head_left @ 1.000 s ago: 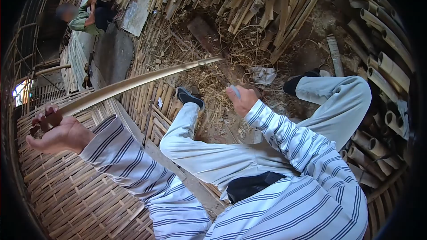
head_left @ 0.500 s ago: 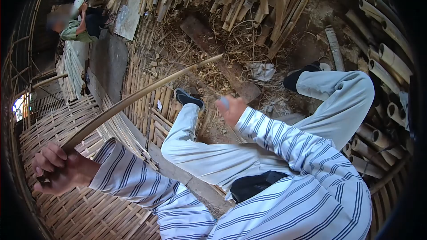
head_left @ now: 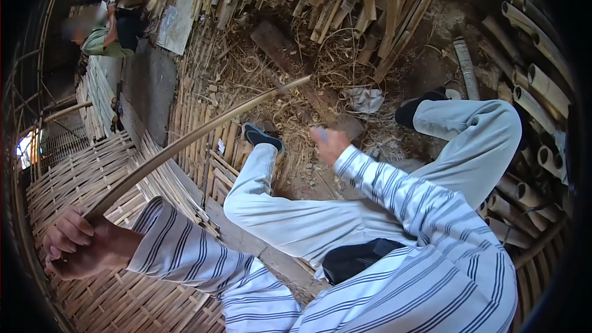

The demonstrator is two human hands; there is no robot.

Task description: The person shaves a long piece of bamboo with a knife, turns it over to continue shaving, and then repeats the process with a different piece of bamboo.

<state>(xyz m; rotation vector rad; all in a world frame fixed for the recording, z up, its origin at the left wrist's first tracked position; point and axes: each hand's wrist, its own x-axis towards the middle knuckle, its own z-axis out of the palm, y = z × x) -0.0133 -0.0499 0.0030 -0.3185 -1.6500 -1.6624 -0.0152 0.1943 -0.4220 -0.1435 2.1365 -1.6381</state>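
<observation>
At the left, my left hand (head_left: 77,243) is closed around the near end of a long bamboo strip (head_left: 185,140). The strip slants up and to the right across the view, its far tip free above the shavings on the ground. In front of my lap, my right hand (head_left: 332,144) has its fingers curled in. A small grey-blue thing shows at its thumb, but I cannot make out what it is. This hand is apart from the strip.
Split bamboo pieces (head_left: 339,6) are piled ahead, and cut bamboo poles (head_left: 546,80) are stacked at the right. Woven bamboo matting (head_left: 142,299) lies at the left. Another person (head_left: 105,40) sits at upper left. Crumpled white plastic (head_left: 364,99) lies on the ground.
My right hand has shifted slightly right and stays closed. My left hand and the bamboo strip are almost unmoved. The other person's hand and tool have shifted a little.
</observation>
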